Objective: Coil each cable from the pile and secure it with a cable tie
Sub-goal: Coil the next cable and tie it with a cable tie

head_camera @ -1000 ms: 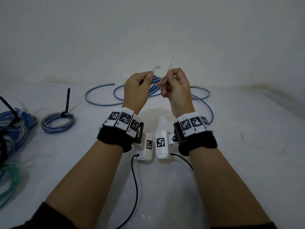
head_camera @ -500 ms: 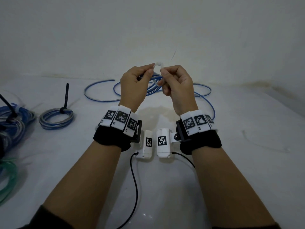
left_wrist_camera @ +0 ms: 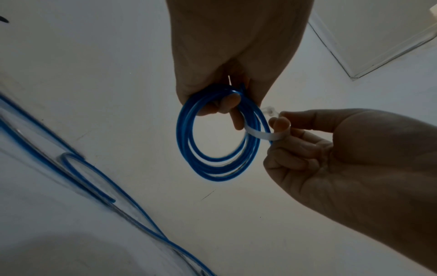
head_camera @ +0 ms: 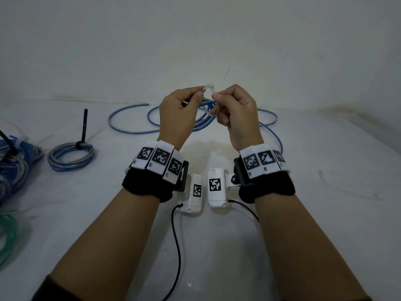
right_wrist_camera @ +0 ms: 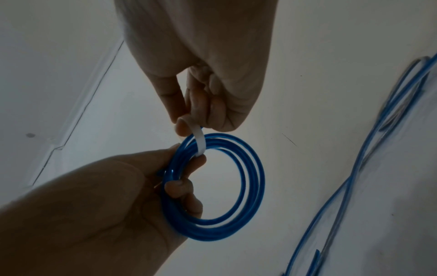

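Observation:
Both hands are raised above the white table, fingertips close together. My left hand [head_camera: 180,109] grips a small coil of blue cable [left_wrist_camera: 220,134] by its top edge, fingers curled through the ring [right_wrist_camera: 217,186]. A white cable tie [left_wrist_camera: 260,134] passes through the coil and round its strands. My right hand [head_camera: 234,107] pinches the tie's strap [right_wrist_camera: 199,142] between thumb and forefinger. The tie's head [head_camera: 210,85] shows just above the two sets of fingertips. In the head view the coil is mostly hidden behind the hands.
Loose blue cables [head_camera: 134,127] sprawl on the table behind the hands. A tied blue coil with a black tie [head_camera: 71,156] lies at left, with a heap of blue cables [head_camera: 13,168] and a green cable [head_camera: 8,231] beyond it. Black camera leads [head_camera: 175,231] hang below the wrists.
The hands have come closer together and risen slightly. The tie's tail, which stuck up from the right hand, is now bent over, and its head sits between both hands' fingertips.

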The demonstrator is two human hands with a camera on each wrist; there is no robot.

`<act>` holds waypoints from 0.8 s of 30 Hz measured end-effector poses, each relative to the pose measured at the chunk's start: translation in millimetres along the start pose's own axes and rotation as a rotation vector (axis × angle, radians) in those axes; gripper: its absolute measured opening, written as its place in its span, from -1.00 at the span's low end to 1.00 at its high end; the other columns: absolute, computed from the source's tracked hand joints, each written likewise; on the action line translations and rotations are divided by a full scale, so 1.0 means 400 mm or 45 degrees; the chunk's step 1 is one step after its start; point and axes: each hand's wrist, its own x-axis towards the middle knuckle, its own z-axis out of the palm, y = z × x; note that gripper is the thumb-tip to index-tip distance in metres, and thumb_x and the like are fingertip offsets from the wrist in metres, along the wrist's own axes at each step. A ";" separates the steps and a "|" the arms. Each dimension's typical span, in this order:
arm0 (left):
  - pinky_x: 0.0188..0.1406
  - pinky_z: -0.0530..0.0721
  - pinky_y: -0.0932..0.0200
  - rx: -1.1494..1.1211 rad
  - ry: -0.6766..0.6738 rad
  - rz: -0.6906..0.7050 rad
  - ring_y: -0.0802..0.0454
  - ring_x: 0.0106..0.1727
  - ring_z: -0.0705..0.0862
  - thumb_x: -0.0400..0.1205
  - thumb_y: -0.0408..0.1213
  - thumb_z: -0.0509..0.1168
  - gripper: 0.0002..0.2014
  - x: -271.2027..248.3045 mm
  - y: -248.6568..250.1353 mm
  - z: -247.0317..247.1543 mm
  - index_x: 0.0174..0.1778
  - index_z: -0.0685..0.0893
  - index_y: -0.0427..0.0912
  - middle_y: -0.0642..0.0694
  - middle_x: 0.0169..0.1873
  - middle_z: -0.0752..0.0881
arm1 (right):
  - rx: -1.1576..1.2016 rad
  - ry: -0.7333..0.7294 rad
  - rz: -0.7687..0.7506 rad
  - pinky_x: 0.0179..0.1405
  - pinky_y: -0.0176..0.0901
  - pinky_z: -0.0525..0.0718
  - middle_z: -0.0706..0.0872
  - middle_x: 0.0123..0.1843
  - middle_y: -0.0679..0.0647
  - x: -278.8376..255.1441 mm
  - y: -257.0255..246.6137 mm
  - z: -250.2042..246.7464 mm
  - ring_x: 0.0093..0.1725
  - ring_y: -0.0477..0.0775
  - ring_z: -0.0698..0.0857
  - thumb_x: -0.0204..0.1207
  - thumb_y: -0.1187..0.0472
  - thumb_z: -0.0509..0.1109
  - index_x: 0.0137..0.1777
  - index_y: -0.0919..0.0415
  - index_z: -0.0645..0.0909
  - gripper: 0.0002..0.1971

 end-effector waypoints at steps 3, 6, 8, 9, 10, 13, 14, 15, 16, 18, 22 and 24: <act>-0.04 0.64 0.29 0.032 -0.014 0.023 0.11 -0.07 0.70 0.64 -0.33 0.28 -0.79 -0.002 -0.005 0.000 0.12 0.74 -0.23 -0.09 -0.05 0.77 | -0.006 0.007 0.003 -0.62 -0.36 0.34 0.53 -0.50 0.19 -0.001 0.000 0.000 -0.62 -0.11 0.43 0.54 0.50 0.25 -0.33 0.29 0.46 -0.77; -0.13 0.60 0.35 0.085 -0.020 0.058 0.13 -0.11 0.68 0.64 -0.32 0.27 -0.80 -0.002 -0.010 0.000 0.10 0.75 -0.21 -0.08 -0.05 0.77 | -0.021 0.007 0.025 -0.62 -0.36 0.34 0.54 -0.50 0.19 -0.002 -0.003 0.001 -0.63 -0.14 0.44 0.55 0.48 0.26 -0.32 0.29 0.47 -0.78; -0.18 0.54 0.43 0.133 -0.014 0.089 0.18 -0.14 0.65 0.64 -0.31 0.27 -0.81 -0.001 -0.013 -0.003 0.09 0.75 -0.21 -0.08 -0.06 0.76 | -0.049 -0.002 0.041 -0.61 -0.35 0.33 0.54 -0.48 0.21 -0.003 -0.005 0.002 -0.63 -0.15 0.43 0.56 0.46 0.27 -0.31 0.28 0.47 -0.79; -0.20 0.50 0.48 0.166 -0.006 0.107 0.22 -0.15 0.62 0.63 -0.30 0.28 -0.81 0.001 -0.015 -0.005 0.09 0.75 -0.21 -0.08 -0.05 0.74 | -0.062 -0.008 0.047 -0.60 -0.35 0.33 0.55 -0.47 0.21 -0.003 -0.005 0.003 -0.62 -0.15 0.44 0.56 0.45 0.28 -0.29 0.29 0.48 -0.80; -0.22 0.47 0.51 0.196 0.003 0.125 0.26 -0.17 0.59 0.63 -0.30 0.28 -0.81 0.002 -0.016 -0.007 0.08 0.74 -0.21 -0.08 -0.05 0.73 | -0.073 -0.015 0.050 -0.60 -0.34 0.34 0.55 -0.47 0.20 -0.003 -0.006 0.004 -0.62 -0.15 0.44 0.57 0.44 0.28 -0.27 0.30 0.49 -0.82; -0.26 0.44 0.55 0.247 0.020 0.180 0.31 -0.20 0.58 0.62 -0.32 0.29 -0.82 0.006 -0.012 -0.014 0.06 0.75 -0.22 -0.03 -0.08 0.69 | -0.104 -0.028 0.061 -0.57 -0.35 0.37 0.58 -0.46 0.16 -0.006 -0.008 0.009 -0.60 -0.17 0.49 0.59 0.40 0.28 -0.15 0.31 0.53 -0.91; -0.26 0.44 0.55 0.255 0.025 0.204 0.32 -0.20 0.59 0.62 -0.33 0.30 -0.83 0.008 -0.009 -0.015 0.06 0.75 -0.23 -0.03 -0.10 0.68 | -0.101 -0.036 0.058 -0.56 -0.35 0.38 0.58 -0.45 0.15 -0.007 -0.011 0.010 -0.58 -0.17 0.50 0.60 0.40 0.28 -0.07 0.31 0.54 -0.96; -0.27 0.45 0.55 0.256 0.028 0.226 0.34 -0.20 0.60 0.61 -0.34 0.30 -0.83 0.009 -0.006 -0.017 0.06 0.75 -0.24 -0.03 -0.11 0.68 | -0.091 -0.043 0.050 -0.55 -0.35 0.38 0.58 -0.44 0.16 -0.009 -0.014 0.011 -0.58 -0.18 0.51 0.60 0.40 0.28 0.02 0.31 0.54 -0.94; -0.27 0.45 0.55 0.253 0.026 0.247 0.36 -0.20 0.61 0.60 -0.34 0.31 -0.82 0.010 -0.004 -0.019 0.06 0.75 -0.24 -0.03 -0.12 0.68 | -0.081 -0.055 0.040 -0.55 -0.34 0.38 0.56 -0.43 0.18 -0.010 -0.017 0.011 -0.57 -0.19 0.52 0.60 0.40 0.27 0.12 0.31 0.53 -0.87; -0.27 0.46 0.55 0.246 0.013 0.284 0.45 -0.19 0.62 0.59 -0.37 0.31 -0.81 0.011 0.001 -0.021 0.08 0.75 -0.24 -0.03 -0.14 0.67 | -0.064 -0.094 0.023 -0.54 -0.34 0.36 0.53 -0.41 0.20 -0.011 -0.022 0.009 -0.55 -0.19 0.54 0.61 0.41 0.26 0.23 0.28 0.52 -0.78; -0.24 0.47 0.57 0.266 -0.020 0.371 0.48 -0.16 0.61 0.57 -0.39 0.31 -0.79 0.012 0.009 -0.024 0.09 0.74 -0.24 -0.02 -0.15 0.64 | -0.023 -0.120 0.039 -0.55 -0.33 0.31 0.55 -0.45 0.13 -0.008 -0.030 0.002 -0.59 -0.18 0.47 0.62 0.38 0.27 0.24 0.25 0.57 -0.77; -0.23 0.46 0.58 0.298 -0.040 0.401 0.49 -0.16 0.60 0.58 -0.39 0.30 -0.80 0.015 0.010 -0.026 0.09 0.73 -0.24 -0.01 -0.15 0.64 | -0.021 -0.125 0.053 -0.55 -0.29 0.26 0.57 -0.46 0.11 -0.005 -0.033 -0.002 -0.62 -0.15 0.38 0.62 0.38 0.26 0.22 0.25 0.58 -0.78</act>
